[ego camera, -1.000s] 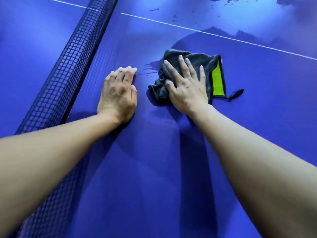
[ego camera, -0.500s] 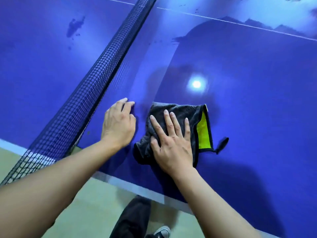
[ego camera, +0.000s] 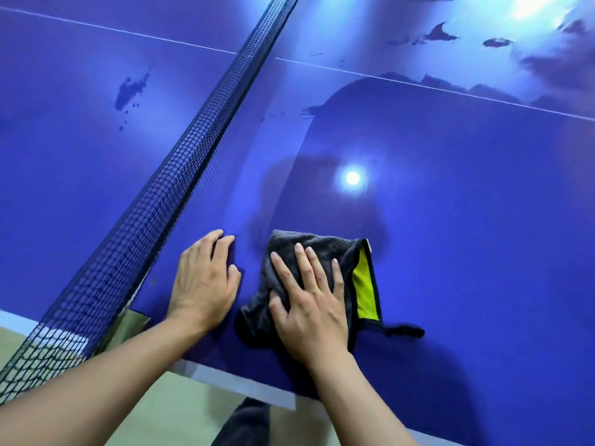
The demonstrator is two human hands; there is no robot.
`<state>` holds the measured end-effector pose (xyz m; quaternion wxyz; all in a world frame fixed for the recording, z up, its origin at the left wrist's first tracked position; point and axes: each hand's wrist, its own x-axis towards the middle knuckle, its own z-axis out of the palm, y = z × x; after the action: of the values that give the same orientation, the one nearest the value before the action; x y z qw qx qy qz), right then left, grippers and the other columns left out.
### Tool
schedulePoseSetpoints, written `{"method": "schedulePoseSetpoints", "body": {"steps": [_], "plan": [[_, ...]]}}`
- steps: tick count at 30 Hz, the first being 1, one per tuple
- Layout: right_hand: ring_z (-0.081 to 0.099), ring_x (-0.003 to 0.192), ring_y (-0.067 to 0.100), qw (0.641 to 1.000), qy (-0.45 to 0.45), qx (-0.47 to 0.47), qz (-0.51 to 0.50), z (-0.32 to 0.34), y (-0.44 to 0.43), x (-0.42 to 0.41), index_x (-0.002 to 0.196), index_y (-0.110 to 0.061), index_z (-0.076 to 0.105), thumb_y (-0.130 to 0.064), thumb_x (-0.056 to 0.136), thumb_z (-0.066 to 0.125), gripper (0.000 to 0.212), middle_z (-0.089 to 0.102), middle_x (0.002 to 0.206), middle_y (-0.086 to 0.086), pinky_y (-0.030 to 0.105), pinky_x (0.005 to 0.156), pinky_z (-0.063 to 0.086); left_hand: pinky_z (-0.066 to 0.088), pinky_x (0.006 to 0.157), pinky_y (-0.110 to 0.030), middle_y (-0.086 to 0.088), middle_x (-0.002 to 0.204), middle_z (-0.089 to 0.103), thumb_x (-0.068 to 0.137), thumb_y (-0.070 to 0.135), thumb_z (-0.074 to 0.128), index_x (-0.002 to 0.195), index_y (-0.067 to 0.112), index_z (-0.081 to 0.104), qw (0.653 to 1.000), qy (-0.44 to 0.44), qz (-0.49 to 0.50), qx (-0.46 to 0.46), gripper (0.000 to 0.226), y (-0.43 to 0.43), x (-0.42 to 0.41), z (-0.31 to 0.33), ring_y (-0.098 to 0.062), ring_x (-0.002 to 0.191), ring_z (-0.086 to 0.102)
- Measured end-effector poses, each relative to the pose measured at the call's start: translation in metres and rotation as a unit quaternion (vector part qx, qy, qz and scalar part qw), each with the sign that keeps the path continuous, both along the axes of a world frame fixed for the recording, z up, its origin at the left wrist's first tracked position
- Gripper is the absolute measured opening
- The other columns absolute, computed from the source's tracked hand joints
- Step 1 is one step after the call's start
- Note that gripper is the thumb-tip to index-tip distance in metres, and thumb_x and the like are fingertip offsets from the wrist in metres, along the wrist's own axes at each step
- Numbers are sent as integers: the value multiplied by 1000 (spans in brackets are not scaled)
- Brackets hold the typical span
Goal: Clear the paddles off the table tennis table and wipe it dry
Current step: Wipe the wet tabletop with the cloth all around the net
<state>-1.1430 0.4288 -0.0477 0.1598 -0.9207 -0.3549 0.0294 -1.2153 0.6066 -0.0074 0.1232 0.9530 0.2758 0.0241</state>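
My right hand (ego camera: 314, 312) lies flat on the grey cloth (ego camera: 322, 247), fingers straight and spread, pressing it to the table (ego camera: 467, 252) just inside the near edge. My left hand (ego camera: 206, 284) rests palm down beside it, fingers lightly bent and holding nothing, bracing me between the cloth and the net (ego camera: 180, 175). No paddle is in view, so I judge only the drying is left.

To do it well I should keep the whole palm's weight on the cloth so it does not bunch or flip to its yellow lining (ego camera: 363, 284); work in overlapping strokes; then reach past the white line (ego camera: 418, 83) to the dark wet patches (ego camera: 441, 33) at the far right; the splash (ego camera: 128, 90) beyond the net will need a separate pass.

A second ago the cloth sat farther in, close to that white line; I have since drawn it back to the near edge, and the left hand has come back with it; both hands keep the same flat posture.
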Motion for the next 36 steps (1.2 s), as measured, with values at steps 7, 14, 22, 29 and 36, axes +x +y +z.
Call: {"method": "schedulePoseSetpoints", "body": {"steps": [7, 14, 22, 29, 36], "plan": [[1, 158, 11, 994, 2, -52, -98, 1, 42, 178, 160, -49, 16, -58, 99, 29, 62, 9, 172, -5, 50, 126, -7, 28, 117, -49, -19, 154, 37, 96, 26, 48, 145, 4, 45, 998, -2, -53, 18, 54, 59, 105, -16, -38, 141, 37], [3, 158, 12, 976, -1, -64, -208, -2, 83, 341, 160, -48, 16, -59, 99, 24, 62, 9, 172, -3, 51, 126, -5, 14, 124, -48, -17, 163, 24, 92, 38, 33, 155, 12, 32, 999, 3, -41, 16, 68, 132, 208, -23, -35, 150, 22], [-2, 158, 14, 965, 14, -85, -248, 2, 147, 482, 163, -39, 13, -57, 101, 22, 65, 2, 173, 0, 54, 126, -8, 16, 124, -47, -7, 166, 19, 95, 37, 35, 157, 19, 29, 999, -25, -26, -1, 65, 136, 213, -39, -25, 154, 15], [0, 159, 15, 994, -28, -83, -71, 4, 298, 450, 163, -40, 14, -51, 103, 31, 63, 5, 173, 1, 56, 125, -7, 21, 121, -49, -7, 166, 18, 93, 36, 40, 157, 18, 31, 999, -16, -30, -6, 67, 139, 215, -40, -25, 154, 17], [1, 158, 10, 999, 0, -46, 20, 6, 342, 420, 161, -44, 18, -47, 101, 29, 61, 8, 172, -5, 50, 127, -6, 17, 122, -46, -4, 166, 20, 92, 34, 40, 157, 21, 30, 999, 10, -30, -3, 67, 141, 216, -33, -23, 154, 17]]}}
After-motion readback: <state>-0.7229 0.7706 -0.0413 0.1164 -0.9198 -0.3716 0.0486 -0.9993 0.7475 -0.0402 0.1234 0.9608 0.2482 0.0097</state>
